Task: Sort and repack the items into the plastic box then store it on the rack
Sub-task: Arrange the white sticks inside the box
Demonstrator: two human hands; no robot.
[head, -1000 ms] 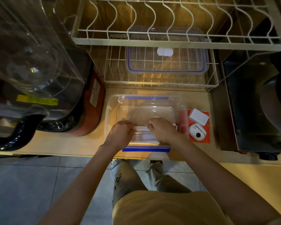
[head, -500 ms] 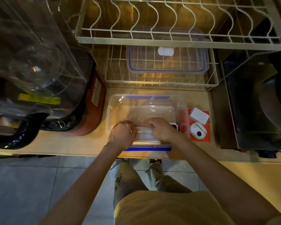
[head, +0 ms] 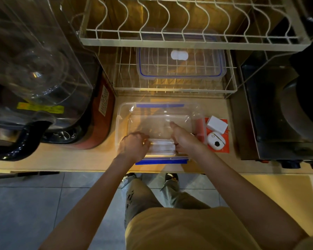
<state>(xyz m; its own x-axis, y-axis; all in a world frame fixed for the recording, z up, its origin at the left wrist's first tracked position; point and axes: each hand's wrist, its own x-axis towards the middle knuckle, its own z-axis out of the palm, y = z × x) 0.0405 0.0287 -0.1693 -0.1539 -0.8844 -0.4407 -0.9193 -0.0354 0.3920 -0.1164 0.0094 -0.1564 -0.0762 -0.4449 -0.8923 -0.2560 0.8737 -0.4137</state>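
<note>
A clear plastic box (head: 123,112) with blue clips stands open on the wooden counter below the wire rack (head: 172,87). Both hands reach into its near end. My left hand (head: 133,145) and my right hand (head: 183,138) hold a small clear flat item (head: 162,146) between them, one at each end, low inside the box. The box's lid (head: 181,69), clear with a blue seal and a white valve, lies on the rack's lower shelf. A white charger block (head: 216,124) and a round white device (head: 215,141) lie on a red card just right of the box.
A large clear-topped appliance (head: 36,73) with a black handle fills the left side. A dark appliance (head: 285,109) stands at the right. The rack's upper tier (head: 188,24) overhangs the lid. The counter edge runs just below the box, with tiled floor beneath.
My right hand's thumb has lifted and stretched further into the box. Both hands stay on the clear item at the box's near end; the view has shifted slightly.
</note>
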